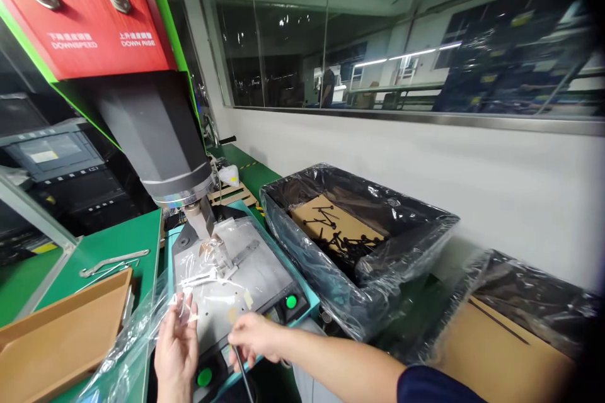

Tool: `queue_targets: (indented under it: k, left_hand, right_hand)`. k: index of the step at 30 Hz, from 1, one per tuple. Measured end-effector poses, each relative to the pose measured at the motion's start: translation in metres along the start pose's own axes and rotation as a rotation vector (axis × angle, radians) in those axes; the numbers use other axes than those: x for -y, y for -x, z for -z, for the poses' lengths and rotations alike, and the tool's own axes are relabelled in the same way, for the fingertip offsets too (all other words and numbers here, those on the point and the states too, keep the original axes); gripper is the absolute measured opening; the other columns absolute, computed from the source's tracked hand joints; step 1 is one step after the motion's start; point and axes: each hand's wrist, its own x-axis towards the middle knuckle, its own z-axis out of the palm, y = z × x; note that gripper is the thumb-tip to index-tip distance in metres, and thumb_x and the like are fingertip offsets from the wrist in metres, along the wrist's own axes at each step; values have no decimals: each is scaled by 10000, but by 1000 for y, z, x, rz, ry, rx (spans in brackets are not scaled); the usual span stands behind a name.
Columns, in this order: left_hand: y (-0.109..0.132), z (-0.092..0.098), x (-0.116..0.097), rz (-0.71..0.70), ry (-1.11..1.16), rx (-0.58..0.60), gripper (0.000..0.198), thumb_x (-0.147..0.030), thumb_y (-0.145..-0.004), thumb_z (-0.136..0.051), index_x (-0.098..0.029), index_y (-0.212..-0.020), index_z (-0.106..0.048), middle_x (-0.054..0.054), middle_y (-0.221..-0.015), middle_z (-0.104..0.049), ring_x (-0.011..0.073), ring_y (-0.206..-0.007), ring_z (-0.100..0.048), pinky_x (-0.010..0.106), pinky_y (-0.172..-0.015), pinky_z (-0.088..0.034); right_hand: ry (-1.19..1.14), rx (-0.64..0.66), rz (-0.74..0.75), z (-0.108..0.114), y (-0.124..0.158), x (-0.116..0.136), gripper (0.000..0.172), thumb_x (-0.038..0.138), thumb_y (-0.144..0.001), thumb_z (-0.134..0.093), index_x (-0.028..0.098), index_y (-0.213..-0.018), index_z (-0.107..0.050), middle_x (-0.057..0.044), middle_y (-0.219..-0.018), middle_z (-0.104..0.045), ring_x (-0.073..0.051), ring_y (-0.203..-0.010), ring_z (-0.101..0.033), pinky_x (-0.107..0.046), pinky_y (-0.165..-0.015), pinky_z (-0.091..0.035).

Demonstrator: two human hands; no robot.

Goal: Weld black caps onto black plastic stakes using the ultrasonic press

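My left hand point(176, 347) is at the bottom edge, fingers pinched on a small clear plastic piece point(186, 307) in front of the grey machine plate point(258, 274). My right hand point(253, 339) reaches in from the right with its fingers curled around a thin black rod point(243, 374) that points down. Both hands hover over the front of the press, near two green buttons point(292, 301) point(204, 377). The grey press head point(161, 138) hangs above the plate.
A black bin lined with clear plastic point(326, 283) holds cardboard and several black parts on the right. Another lined bin with cardboard point(508, 340) stands nearer right. A brown cardboard tray point(57, 334) and a clear bag point(125, 346) lie on the green table at left.
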Motion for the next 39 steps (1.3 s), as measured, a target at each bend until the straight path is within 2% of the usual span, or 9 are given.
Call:
queue_targets:
  k: [3,6,9,13,16,23,30,35,39]
  left_hand:
    - [9,14,7,66,-63,40,232,-373,-814,-677,-212,-981,-689,72,-1218,-663,232,-1145,-626,357,-967,-538]
    - [30,30,13,190,-137,23,274,-349,-797,-692,-173,-1006,-671,136,-1203,-664,260,-1113,-648,396,-951,-540]
    - [68,39,16,252,-273,-25,325,-276,-736,-758,-162,-1022,-651,157,-1135,-689,262,-1031,-684,402,-923,-543]
    - [121,28,12,57,-462,183,389,-355,-713,-791,-151,-1021,-669,140,-1113,-688,254,-1030,-666,391,-925,-525]
    - [142,15,3,-145,-621,361,347,-338,-711,-792,-171,-996,-688,100,-1049,-678,217,-960,-652,362,-883,-523]
    - [161,15,1,-426,-795,384,218,-288,-761,-756,-193,-950,-699,71,-991,-632,187,-929,-601,317,-827,-499]
    - [168,21,-4,-452,-763,329,218,-275,-784,-730,-209,-991,-716,70,-1011,-654,196,-970,-613,344,-900,-486]
    - [167,33,-3,-237,-502,171,345,-325,-730,-779,-188,-1041,-722,75,-971,-697,190,-887,-650,326,-822,-519]
    - [167,39,3,-76,-270,62,404,-342,-723,-788,-146,-1064,-697,103,-956,-722,187,-849,-672,319,-788,-520]
  right_hand:
    - [-29,110,15,-7,20,-17,346,457,-761,-685,152,-689,-538,-3,-612,-632,-88,-425,-564,-159,-391,-357]
    - [-22,11,131,-6,36,-12,328,427,-735,-726,151,-826,-574,16,-601,-632,-81,-427,-542,-154,-398,-311]
    - [-20,-121,290,-4,48,-1,395,383,-701,-755,156,-971,-577,25,-636,-633,-111,-516,-574,-201,-471,-381]
    - [118,-225,538,-8,56,0,313,343,-786,-682,187,-1047,-606,-7,-794,-663,-151,-704,-623,-279,-656,-493]
    - [307,-308,650,-15,62,-7,308,310,-793,-677,214,-1081,-627,-39,-895,-695,-176,-761,-649,-310,-722,-534]
    - [493,-367,875,-28,72,-18,312,213,-800,-660,237,-1109,-626,-55,-968,-715,-202,-857,-688,-333,-801,-573]
    - [530,-218,782,-29,75,-15,239,279,-892,-593,215,-1117,-642,-76,-1019,-692,-204,-909,-661,-328,-786,-548]
    - [543,56,575,-26,84,-24,201,317,-946,-514,216,-1001,-679,-49,-937,-695,-192,-861,-638,-327,-792,-493]
    - [357,95,384,-33,87,-41,211,401,-879,-614,195,-907,-648,-11,-766,-619,-150,-665,-555,-279,-612,-450]
